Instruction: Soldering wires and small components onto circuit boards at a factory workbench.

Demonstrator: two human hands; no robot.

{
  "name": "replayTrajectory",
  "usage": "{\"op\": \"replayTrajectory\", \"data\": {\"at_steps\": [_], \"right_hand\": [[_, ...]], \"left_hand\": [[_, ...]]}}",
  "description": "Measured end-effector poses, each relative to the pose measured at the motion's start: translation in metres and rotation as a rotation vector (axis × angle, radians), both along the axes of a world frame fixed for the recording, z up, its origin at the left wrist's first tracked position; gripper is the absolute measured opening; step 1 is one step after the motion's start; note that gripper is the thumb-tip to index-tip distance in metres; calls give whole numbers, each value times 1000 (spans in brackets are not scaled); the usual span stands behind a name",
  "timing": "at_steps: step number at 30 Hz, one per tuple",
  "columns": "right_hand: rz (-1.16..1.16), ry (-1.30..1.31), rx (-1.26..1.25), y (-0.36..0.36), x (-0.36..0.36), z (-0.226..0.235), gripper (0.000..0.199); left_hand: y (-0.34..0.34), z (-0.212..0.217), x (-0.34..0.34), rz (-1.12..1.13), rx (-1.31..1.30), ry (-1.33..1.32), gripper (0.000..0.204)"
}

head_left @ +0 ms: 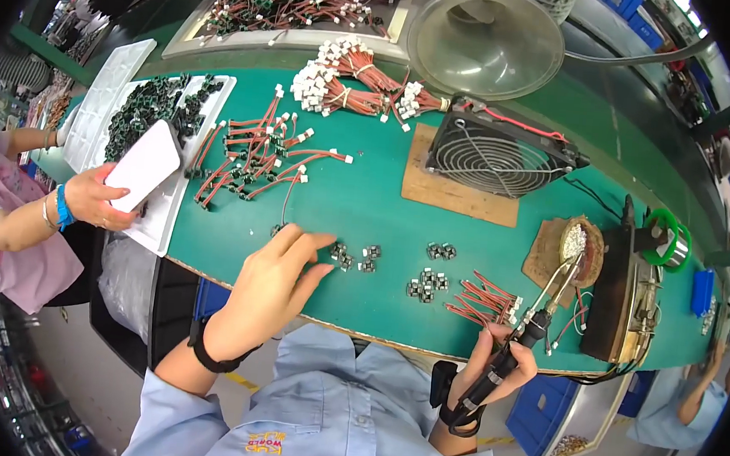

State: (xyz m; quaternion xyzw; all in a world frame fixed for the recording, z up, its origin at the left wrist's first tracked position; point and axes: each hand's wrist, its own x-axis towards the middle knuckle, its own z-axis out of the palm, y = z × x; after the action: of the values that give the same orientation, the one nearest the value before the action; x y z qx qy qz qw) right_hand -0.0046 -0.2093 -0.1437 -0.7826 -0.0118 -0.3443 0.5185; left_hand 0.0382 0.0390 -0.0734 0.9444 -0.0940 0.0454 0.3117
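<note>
My left hand lies flat on the green bench top, fingers spread and pointing right toward a few small black-and-white parts. It holds nothing. My right hand grips a black soldering iron at the bench's near edge, its tip raised toward a brown tip-cleaner holder. More small parts and short red wire leads lie between the two hands. Both wrists wear black straps.
A black fan sits on a brown board. Red wire bundles with white plugs lie behind. A white tray of dark parts is at left, where another person's hand holds a white lid. A soldering station stands right.
</note>
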Motion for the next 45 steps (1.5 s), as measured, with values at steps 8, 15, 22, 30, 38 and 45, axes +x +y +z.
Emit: {"op": "replayTrajectory", "data": {"at_steps": [8, 15, 22, 30, 38, 45], "right_hand": [[77, 99, -1, -4, 8, 8, 40], [98, 114, 84, -1, 6, 20, 41], [201, 225, 236, 13, -4, 43, 42], [429, 253, 9, 31, -7, 59, 44], [492, 279, 109, 52, -5, 64, 45], [452, 294, 254, 58, -7, 63, 46]], "left_hand": [[-17, 1, 22, 8, 131, 273, 36], [-10, 1, 11, -66, 98, 131, 25], [3, 16, -28, -18, -198, 206, 23], [-36, 5, -38, -40, -1211, 482, 25], [-39, 2, -40, -32, -1389, 599, 23], [-33, -11, -42, -88, -1573, 708, 23]]}}
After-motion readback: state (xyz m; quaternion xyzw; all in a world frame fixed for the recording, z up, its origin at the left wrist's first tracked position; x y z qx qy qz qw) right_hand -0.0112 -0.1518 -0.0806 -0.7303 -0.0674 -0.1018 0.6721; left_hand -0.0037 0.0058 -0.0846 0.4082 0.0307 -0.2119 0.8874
